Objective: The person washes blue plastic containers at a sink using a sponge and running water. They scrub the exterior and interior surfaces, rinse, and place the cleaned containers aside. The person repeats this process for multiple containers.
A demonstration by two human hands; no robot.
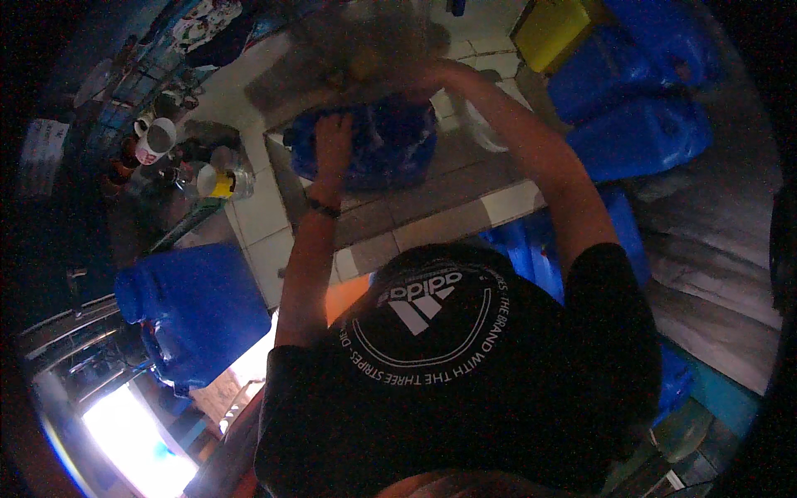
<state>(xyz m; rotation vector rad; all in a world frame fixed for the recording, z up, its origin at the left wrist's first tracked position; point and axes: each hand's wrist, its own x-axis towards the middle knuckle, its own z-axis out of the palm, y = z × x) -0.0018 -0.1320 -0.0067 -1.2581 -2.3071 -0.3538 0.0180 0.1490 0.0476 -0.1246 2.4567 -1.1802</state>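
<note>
A blue plastic jerrycan (386, 145) lies across the tiled basin (365, 222) in front of me, its surface shiny. My left hand (334, 139), with a dark band on the wrist, is on the left part of the jerrycan, fingers curled against it. From the right, my right arm reaches over to the can's far right corner. There my right hand (427, 77) is blurred and dim, so its fingers cannot be made out. The far side of the jerrycan is lost in shadow.
Another blue jerrycan (199, 311) stands at the left. More blue jerrycans (639, 137) and a yellow container (552, 33) are at the far right. A white basin (488, 124) sits beside my right forearm. Cups (155, 139) and jars crowd the left ledge.
</note>
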